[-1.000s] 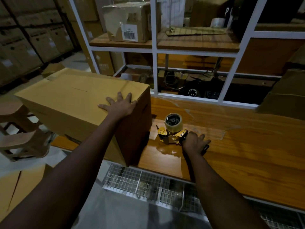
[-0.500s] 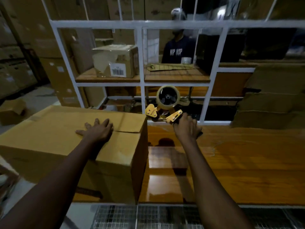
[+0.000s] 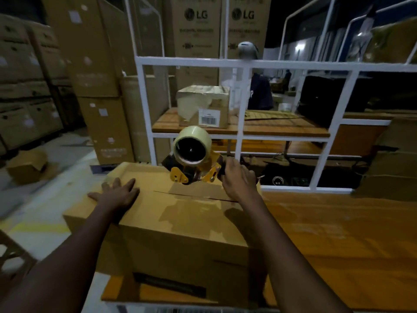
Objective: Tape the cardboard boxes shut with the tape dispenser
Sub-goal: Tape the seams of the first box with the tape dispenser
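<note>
Cardboard box (image 3: pixel 180 222) sits on the wooden table (image 3: pixel 338 240), flap seam unsealed on top. Tape dispenser (image 3: pixel 194 161) at the box's far top edge — right hand (image 3: pixel 239 179) wrapped around its handle. Left hand (image 3: pixel 117 195) spread flat, pressing the left flap.

- Both forearms are bare right down to the near edge of view; no sleeve, cuff or glove shows on either.
- The left hand (image 3: pixel 117 195) wears no ring, watch or band that I can see.
- The right hand (image 3: pixel 239 180) and its wrist look equally unadorned.
</note>
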